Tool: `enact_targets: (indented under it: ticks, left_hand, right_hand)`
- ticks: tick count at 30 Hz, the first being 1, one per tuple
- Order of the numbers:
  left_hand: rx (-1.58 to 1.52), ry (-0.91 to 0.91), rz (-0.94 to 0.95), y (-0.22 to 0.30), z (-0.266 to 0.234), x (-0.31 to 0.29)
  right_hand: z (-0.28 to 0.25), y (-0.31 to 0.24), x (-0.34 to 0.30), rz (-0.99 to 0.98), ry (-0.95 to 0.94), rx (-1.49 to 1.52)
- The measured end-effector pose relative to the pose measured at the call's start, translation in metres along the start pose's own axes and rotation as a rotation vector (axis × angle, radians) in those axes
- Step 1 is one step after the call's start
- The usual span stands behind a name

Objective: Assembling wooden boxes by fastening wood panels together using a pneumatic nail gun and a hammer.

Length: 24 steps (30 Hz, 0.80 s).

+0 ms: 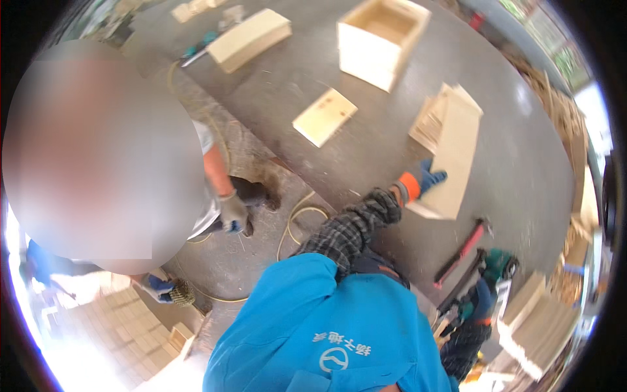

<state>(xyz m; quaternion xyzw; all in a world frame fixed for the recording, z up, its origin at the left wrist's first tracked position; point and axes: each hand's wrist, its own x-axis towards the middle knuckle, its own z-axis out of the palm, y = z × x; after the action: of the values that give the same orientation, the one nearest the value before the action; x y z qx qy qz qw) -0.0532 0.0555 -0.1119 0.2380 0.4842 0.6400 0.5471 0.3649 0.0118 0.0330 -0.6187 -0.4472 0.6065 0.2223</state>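
Observation:
My left hand (pixel 424 181), in a blue glove with an orange cuff, grips the near left edge of a pale wooden box (pixel 457 150). The box lies on the dark tabletop with one long panel facing up. Thin wooden pieces (pixel 429 124) show at its left side. Low on the right, my right hand (pixel 482 302), also gloved in blue, is closed round a teal and black nail gun (pixel 499 264). Part of the tool and the fingers are hard to make out. A hammer (pixel 462 253) with a red and black handle lies beside the nail gun.
An open-topped wooden box (pixel 366 49) stands at the back. A loose board (pixel 324 117) and a longer wooden piece (pixel 250 40) lie left of it. At left, a co-worker's gloved hand (pixel 233 212) hangs near the table edge. A hose (pixel 285 238) coils below; stacked wood (pixel 545 320) stands right.

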Motion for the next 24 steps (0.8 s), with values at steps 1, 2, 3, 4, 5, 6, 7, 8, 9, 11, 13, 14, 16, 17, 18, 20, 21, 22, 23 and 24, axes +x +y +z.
enact_targets:
  ticks: [1, 2, 3, 4, 5, 6, 7, 8, 9, 11, 13, 14, 16, 17, 18, 20, 21, 22, 23, 24]
  left_hand:
    - [-0.049, 0.023, -0.029, 0.003, 0.000, 0.004]
    - [0.024, 0.019, -0.032, 0.008, -0.001, 0.010]
    - [-0.130, -0.012, -0.060, 0.009, 0.000, 0.011]
    - [-0.146, 0.014, -0.105, 0.011, 0.000, 0.012]
    - [-0.161, 0.019, -0.145, 0.013, 0.001, 0.012]
    - [-0.153, 0.009, -0.118, 0.014, 0.002, 0.010]
    - [-0.095, -0.013, -0.022, 0.016, 0.002, 0.008]
    - [-0.040, 0.042, -0.074, 0.017, 0.002, 0.004]
    - [-0.031, 0.029, 0.026, 0.018, 0.002, -0.001]
    - [-0.073, 0.064, 0.064, 0.021, 0.002, -0.013]
    - [0.105, 0.110, 0.115, 0.025, 0.000, -0.025]
    - [0.325, 0.213, -0.010, 0.027, -0.001, -0.031]
    - [0.294, 0.207, 0.035, 0.032, 0.003, -0.046]
    - [0.365, 0.282, 0.123, 0.036, 0.007, -0.054]
    - [0.461, 0.361, 0.125, 0.043, 0.011, -0.060]
    - [0.571, 0.395, 0.284, 0.054, 0.019, -0.081]
    - [0.643, 0.333, 0.428, 0.059, 0.029, -0.093]
    - [0.756, 0.262, 0.472, 0.065, 0.040, -0.106]
    - [0.698, 0.123, 0.531, 0.070, 0.051, -0.120]
    - [0.727, -0.012, 0.464, 0.075, 0.064, -0.131]
  right_hand:
    - [-0.006, 0.001, 0.006, -0.081, -0.037, 0.041]
    - [-0.008, 0.001, 0.014, -0.007, -0.038, 0.021]
    - [-0.008, 0.000, 0.021, -0.105, -0.124, 0.051]
    - [-0.010, -0.002, 0.021, -0.118, -0.114, 0.091]
    - [-0.011, -0.007, 0.020, -0.061, -0.136, 0.115]
    - [-0.009, -0.015, 0.023, -0.144, -0.141, 0.130]
    - [-0.009, -0.021, 0.024, -0.166, -0.180, 0.178]
    - [-0.008, -0.028, 0.026, -0.153, -0.293, 0.225]
    - [-0.008, -0.035, 0.029, -0.169, -0.286, 0.204]
    - [-0.010, -0.045, 0.042, -0.197, -0.228, 0.206]
    - [-0.015, -0.052, 0.061, -0.106, -0.175, 0.163]
    - [-0.017, -0.053, 0.071, -0.179, -0.242, 0.171]
    - [-0.025, -0.054, 0.086, -0.192, -0.219, 0.172]
    - [-0.026, -0.054, 0.094, -0.171, -0.222, 0.222]
    - [-0.028, -0.056, 0.100, -0.173, -0.241, 0.216]
    - [-0.031, -0.062, 0.107, -0.094, -0.129, 0.137]
    - [-0.028, -0.065, 0.111, -0.097, -0.126, 0.135]
    - [-0.026, -0.070, 0.113, -0.120, -0.140, 0.140]
    - [-0.021, -0.075, 0.114, -0.153, -0.161, 0.144]
    - [-0.016, -0.081, 0.116, -0.182, -0.179, 0.141]
